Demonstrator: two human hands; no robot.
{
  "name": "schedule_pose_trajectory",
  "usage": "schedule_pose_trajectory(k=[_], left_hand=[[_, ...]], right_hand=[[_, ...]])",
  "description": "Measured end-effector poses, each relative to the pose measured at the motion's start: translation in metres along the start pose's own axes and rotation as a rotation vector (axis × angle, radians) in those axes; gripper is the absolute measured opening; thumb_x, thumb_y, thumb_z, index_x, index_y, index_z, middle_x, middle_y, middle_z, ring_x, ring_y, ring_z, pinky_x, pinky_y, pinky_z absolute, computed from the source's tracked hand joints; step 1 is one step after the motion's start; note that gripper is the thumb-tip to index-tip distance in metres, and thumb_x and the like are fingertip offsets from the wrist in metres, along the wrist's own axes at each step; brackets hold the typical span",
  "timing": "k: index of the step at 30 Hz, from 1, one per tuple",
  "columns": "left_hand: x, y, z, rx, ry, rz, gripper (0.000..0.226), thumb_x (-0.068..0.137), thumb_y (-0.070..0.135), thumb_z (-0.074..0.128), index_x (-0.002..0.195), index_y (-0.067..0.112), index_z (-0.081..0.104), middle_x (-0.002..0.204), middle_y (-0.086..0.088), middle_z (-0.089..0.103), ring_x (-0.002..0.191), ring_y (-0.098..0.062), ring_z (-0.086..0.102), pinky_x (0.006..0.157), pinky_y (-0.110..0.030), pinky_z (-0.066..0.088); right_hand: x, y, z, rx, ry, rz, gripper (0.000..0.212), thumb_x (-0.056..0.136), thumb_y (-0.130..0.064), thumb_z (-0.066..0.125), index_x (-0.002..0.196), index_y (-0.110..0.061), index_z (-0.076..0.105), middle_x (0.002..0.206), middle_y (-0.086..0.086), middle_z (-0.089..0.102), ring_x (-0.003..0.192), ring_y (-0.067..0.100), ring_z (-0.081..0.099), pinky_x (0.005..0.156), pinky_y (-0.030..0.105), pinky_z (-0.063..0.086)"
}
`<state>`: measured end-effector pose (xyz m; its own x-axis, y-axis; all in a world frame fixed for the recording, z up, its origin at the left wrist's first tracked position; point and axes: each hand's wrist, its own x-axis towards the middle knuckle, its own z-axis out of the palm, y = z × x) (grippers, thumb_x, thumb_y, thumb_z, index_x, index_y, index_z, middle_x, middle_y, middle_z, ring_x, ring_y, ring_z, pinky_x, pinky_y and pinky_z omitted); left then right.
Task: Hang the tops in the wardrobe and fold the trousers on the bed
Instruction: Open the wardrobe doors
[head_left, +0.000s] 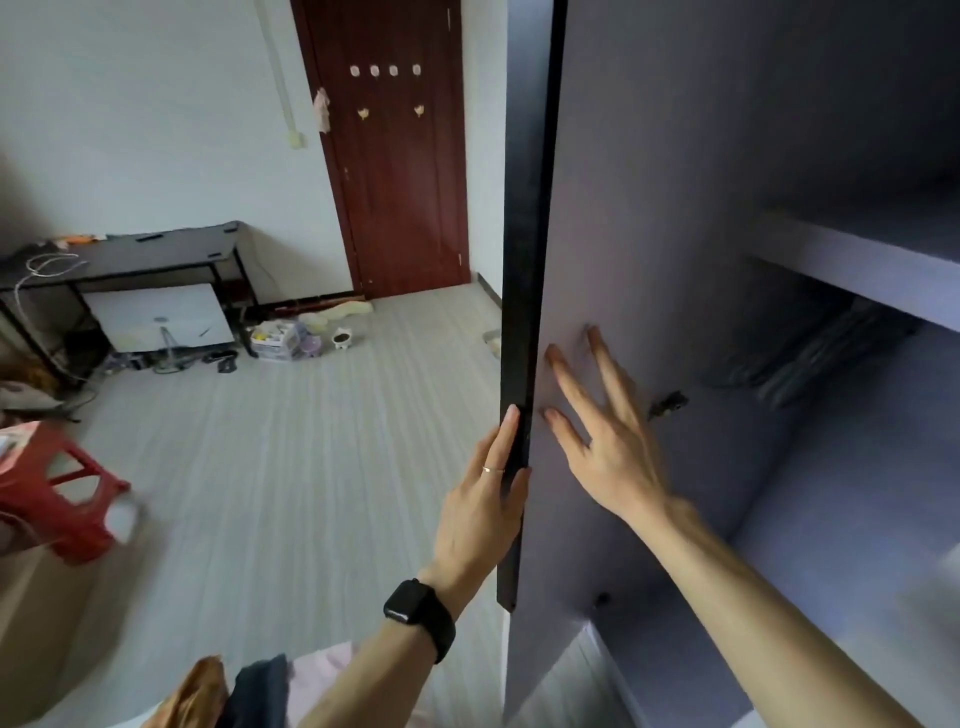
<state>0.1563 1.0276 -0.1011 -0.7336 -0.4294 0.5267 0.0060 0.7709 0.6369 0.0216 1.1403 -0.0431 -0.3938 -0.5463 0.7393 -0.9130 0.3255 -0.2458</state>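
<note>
The wardrobe door (623, 208) stands open, its dark edge facing me and its pale grey inner face to the right. My left hand (483, 499) grips the door's edge, thumb on the near side. My right hand (602, 436) lies flat with spread fingers against the door's inner face. Inside the wardrobe, several dark hangers (810, 358) hang under a shelf (857, 270). A heap of clothes (249, 691), tan, dark and pale pink, shows at the bottom edge.
A red plastic stool (57, 493) stands at the left. A black desk (130, 260) with a white box under it lines the far wall, clutter on the floor beside it. A brown room door (400, 156) is shut at the back.
</note>
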Motion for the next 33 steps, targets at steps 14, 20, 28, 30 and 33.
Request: schedule_pose_trajectory(k=[14,20,28,30,33], left_hand=[[0.075,-0.08,-0.037,0.211,-0.078,-0.118,0.092,0.1,0.008,0.049,0.153,0.055,-0.01,0.165,0.012,0.018,0.083,-0.028,0.068,0.064,-0.043,0.058],[0.077,-0.096,-0.036,0.315,-0.18,-0.132,0.092,0.1,0.021,0.052,0.156,0.042,-0.018,0.166,0.022,-0.004,0.104,-0.024,0.067,0.07,-0.032,0.057],[0.075,-0.096,-0.035,0.284,-0.144,-0.11,0.084,0.099,0.023,0.052,0.161,0.031,-0.005,0.167,0.019,-0.003,0.143,-0.015,0.041,0.089,-0.026,0.054],[0.072,-0.087,-0.037,0.243,-0.074,-0.104,0.077,0.099,0.023,0.054,0.161,0.03,0.008,0.167,0.016,0.005,0.145,-0.011,0.035,0.092,-0.023,0.051],[0.059,-0.07,-0.036,0.159,0.0,-0.077,0.069,0.1,0.025,0.055,0.159,0.031,0.02,0.166,0.017,0.013,0.139,-0.008,0.04,0.088,-0.024,0.053]], right_hand=[[0.065,-0.001,0.097,-0.228,-0.168,0.018,0.084,0.095,-0.012,0.064,0.16,-0.038,0.017,0.17,0.009,0.0,0.154,0.034,0.017,0.119,0.05,0.031],[0.059,0.01,0.115,-0.295,-0.363,0.083,0.113,0.085,0.005,0.06,0.156,-0.044,-0.014,0.165,-0.001,-0.028,0.156,0.03,-0.004,0.122,0.051,0.017],[0.063,0.002,0.097,-0.221,-0.426,0.094,0.102,0.091,0.002,0.051,0.156,-0.043,-0.014,0.161,-0.005,-0.036,0.154,0.022,-0.018,0.126,0.051,0.01],[0.054,-0.001,0.084,-0.162,-0.389,0.114,0.086,0.098,-0.01,0.05,0.159,-0.043,-0.001,0.166,-0.006,-0.024,0.155,0.018,-0.013,0.126,0.049,0.013],[0.013,-0.007,0.046,-0.081,-0.27,0.146,0.072,0.099,-0.021,0.055,0.159,-0.042,0.019,0.17,-0.006,0.0,0.156,0.017,0.0,0.124,0.043,0.017]])
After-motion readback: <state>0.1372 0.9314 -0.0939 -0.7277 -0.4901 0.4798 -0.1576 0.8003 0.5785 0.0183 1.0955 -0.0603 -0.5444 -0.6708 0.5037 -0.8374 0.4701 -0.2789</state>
